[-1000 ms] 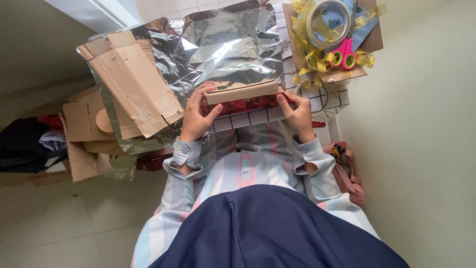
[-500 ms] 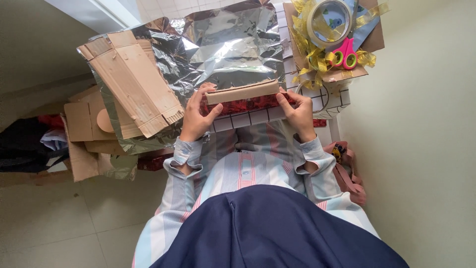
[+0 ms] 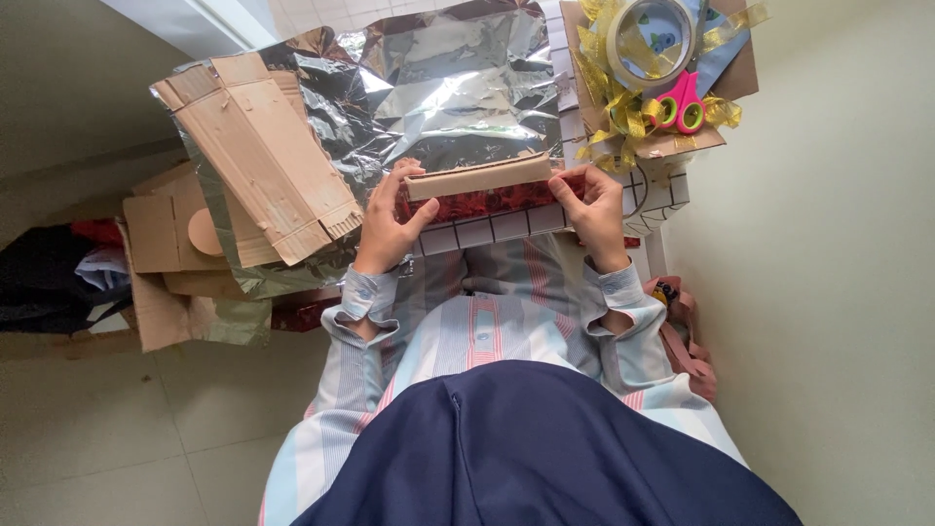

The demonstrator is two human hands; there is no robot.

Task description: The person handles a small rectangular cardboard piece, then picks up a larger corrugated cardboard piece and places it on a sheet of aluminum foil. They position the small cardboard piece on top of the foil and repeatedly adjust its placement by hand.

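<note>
Both hands grip a long cardboard box, seen from above.

Left to right: flattened corrugated cardboard [image 3: 263,156] lies on crumpled silver foil [image 3: 458,88]; the left hand [image 3: 385,224] clasps the box's [image 3: 479,179] left end, the right hand [image 3: 592,209] pinches its right end, red patterned paper [image 3: 477,205] beneath; tape roll [image 3: 651,39] and pink scissors [image 3: 679,102] lie beyond, among gold ribbon [image 3: 614,117].

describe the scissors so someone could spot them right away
Start at the crinkled silver foil sheet covering the worktop, then move to its right edge, where gold ribbon is heaped on a cardboard piece. The scissors lie there beside a tape roll, the only thing with bright pink handles.
</note>
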